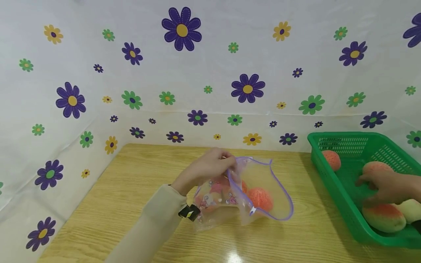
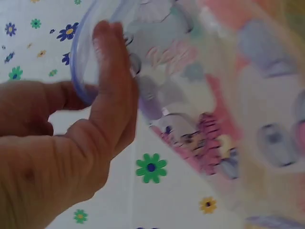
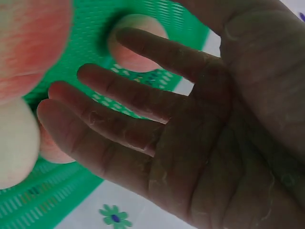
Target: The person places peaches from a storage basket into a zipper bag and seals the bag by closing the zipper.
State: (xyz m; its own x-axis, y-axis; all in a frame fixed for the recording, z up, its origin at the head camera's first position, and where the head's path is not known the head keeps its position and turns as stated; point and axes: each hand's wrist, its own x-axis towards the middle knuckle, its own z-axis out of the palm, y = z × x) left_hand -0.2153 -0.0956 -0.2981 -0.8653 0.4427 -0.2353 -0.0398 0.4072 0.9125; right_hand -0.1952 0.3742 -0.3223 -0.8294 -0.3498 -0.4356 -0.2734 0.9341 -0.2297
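My left hand (image 1: 210, 166) pinches the purple-edged mouth of a clear zip bag (image 1: 208, 223) printed with cartoon figures. In the left wrist view, the thumb and fingers of that hand (image 2: 102, 109) meet at the bag's rim (image 2: 76, 62). The bag gapes toward the right and holds peach-like fruit, one orange-pink peach (image 1: 261, 199) showing near its mouth. My right hand (image 1: 391, 186) hovers over the green basket (image 1: 345, 206), fingers spread and slightly bent. From the right wrist, its palm (image 3: 200, 138) looks bare, with peaches (image 3: 138, 45) beyond the fingers.
Inside the basket lie a round peach (image 1: 330, 160) at the far left, another peach (image 1: 378, 167), a longer yellow-red fruit (image 1: 383, 219) and a pale fruit (image 1: 409, 211). The wooden table (image 1: 115, 204) meets a flower-print sheet (image 1: 210, 124) behind and at left.
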